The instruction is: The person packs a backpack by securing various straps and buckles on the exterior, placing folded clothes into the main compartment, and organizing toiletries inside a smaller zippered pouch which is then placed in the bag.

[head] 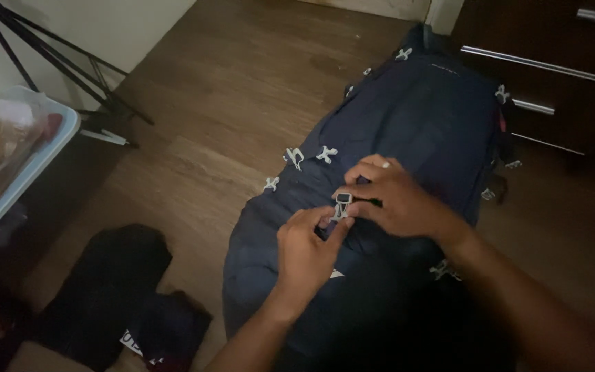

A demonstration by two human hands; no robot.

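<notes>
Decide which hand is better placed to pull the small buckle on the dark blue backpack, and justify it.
Probably the left hand: its fingers pinch the buckle, while the right hand rests on the backpack, steadying the strap.

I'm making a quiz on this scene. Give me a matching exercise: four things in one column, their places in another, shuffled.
Things:
1. backpack
2. tripod
3. buckle
4. dark clothes

Places:
A. top left, by the wall
B. between the fingers of both hands
C. lying on the wood floor, centre
D. on the floor, bottom left

Pairs: 1-C, 2-A, 3-B, 4-D
</notes>
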